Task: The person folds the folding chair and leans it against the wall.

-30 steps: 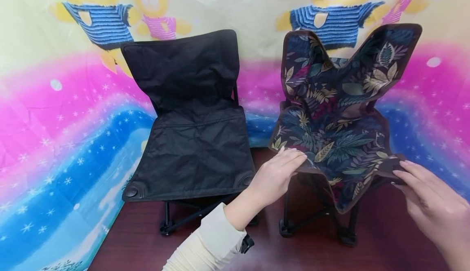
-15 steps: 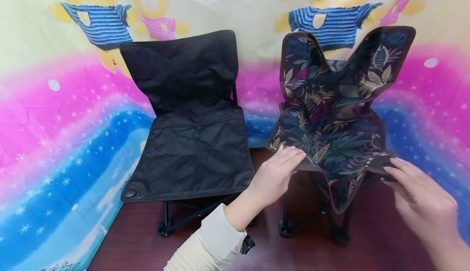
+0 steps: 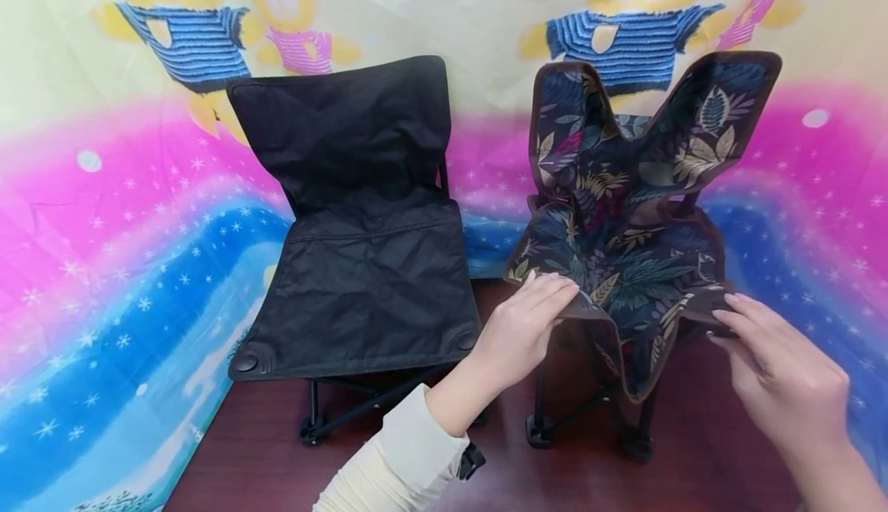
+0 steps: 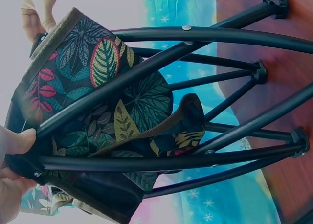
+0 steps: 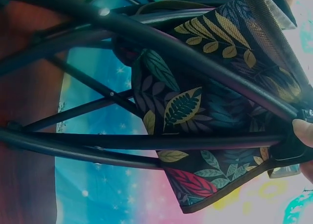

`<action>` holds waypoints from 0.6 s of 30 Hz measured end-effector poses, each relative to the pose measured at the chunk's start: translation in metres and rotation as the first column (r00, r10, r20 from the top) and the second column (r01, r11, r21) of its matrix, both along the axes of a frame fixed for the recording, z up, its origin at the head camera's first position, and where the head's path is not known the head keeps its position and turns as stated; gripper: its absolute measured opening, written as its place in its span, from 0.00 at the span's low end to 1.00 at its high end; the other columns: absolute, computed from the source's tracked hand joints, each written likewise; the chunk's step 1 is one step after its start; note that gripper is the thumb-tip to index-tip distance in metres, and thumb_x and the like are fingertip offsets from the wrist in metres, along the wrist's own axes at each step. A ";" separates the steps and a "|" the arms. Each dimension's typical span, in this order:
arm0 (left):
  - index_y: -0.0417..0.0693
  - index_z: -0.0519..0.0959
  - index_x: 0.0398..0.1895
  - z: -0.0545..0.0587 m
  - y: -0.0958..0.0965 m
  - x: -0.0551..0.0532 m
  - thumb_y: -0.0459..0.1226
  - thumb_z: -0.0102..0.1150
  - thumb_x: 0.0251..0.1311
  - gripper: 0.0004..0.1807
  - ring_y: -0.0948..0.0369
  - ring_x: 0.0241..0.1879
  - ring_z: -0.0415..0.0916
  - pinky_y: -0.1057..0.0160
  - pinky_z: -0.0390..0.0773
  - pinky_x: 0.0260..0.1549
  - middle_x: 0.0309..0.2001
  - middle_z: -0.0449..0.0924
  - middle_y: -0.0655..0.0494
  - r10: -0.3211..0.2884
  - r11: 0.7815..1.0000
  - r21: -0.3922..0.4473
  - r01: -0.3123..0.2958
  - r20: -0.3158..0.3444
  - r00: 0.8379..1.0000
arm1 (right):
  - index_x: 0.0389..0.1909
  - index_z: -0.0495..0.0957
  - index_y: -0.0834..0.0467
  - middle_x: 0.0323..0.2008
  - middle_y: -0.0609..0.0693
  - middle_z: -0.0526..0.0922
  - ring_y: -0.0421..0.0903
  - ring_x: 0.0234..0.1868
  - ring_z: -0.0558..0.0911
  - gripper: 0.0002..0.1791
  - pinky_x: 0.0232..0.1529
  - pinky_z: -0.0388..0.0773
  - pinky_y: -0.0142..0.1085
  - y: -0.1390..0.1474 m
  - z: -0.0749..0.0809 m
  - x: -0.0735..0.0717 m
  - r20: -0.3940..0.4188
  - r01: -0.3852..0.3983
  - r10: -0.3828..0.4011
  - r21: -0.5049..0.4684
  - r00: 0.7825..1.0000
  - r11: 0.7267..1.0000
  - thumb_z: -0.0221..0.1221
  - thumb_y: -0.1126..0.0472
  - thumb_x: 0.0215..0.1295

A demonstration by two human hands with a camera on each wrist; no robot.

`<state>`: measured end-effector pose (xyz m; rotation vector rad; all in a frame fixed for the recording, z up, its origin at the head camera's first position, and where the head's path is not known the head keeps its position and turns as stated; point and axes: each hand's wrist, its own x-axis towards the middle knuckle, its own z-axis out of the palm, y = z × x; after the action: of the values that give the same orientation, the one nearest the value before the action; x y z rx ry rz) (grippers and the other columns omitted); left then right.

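A folding chair with dark leaf-print fabric [image 3: 624, 265] stands on the right in the head view, its seat sagging in a deep fold and its backrest creased into a V. My left hand [image 3: 530, 323] grips the seat's front left corner; in the left wrist view its thumb [image 4: 22, 141] presses beside the joint where black tubes meet. My right hand [image 3: 784, 365] holds the front right corner, the thumb [image 5: 303, 131] at the tube ends in the right wrist view. Crossed black legs [image 4: 186, 87] run beneath the fabric.
A black folding chair [image 3: 368, 281] stands spread out to the left. Both chairs are on a dark red wooden surface [image 3: 277, 466]. Behind hangs a printed cloth [image 3: 486, 34] with bears. A black strap or buckle [image 3: 470, 462] shows by the left sleeve.
My right hand has moved left, bringing the seat's front right corner closer to the left one. The seat and backrest fold more narrowly, and the near right leg has shifted left.
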<state>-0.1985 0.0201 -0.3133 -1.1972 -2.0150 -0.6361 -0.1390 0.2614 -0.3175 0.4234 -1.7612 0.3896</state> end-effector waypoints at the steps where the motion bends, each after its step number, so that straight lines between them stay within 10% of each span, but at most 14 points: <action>1: 0.39 0.73 0.48 0.000 0.000 0.000 0.26 0.57 0.48 0.20 0.59 0.53 0.66 0.63 0.57 0.55 0.47 0.74 0.50 0.001 1.000 0.001 -0.001 0.000 1.000 | 0.30 0.80 0.67 0.37 0.57 0.80 0.38 0.47 0.74 0.22 0.51 0.63 0.27 -0.001 0.000 0.000 0.004 -0.002 0.002 -0.001 1.000 1.000 0.50 0.50 0.60; 18: 0.41 0.73 0.49 0.004 0.002 0.001 0.27 0.57 0.50 0.20 0.61 0.54 0.64 0.65 0.54 0.56 0.48 0.73 0.52 0.029 0.999 -0.030 -0.028 0.012 1.000 | 0.30 0.80 0.66 0.38 0.57 0.80 0.34 0.48 0.72 0.23 0.51 0.62 0.25 -0.007 0.003 -0.001 0.047 0.021 -0.020 -0.028 0.999 0.999 0.49 0.48 0.60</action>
<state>-0.1978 0.0222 -0.3089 -1.1824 -2.0550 -0.6033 -0.1400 0.2540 -0.3149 0.3779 -1.8021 0.4127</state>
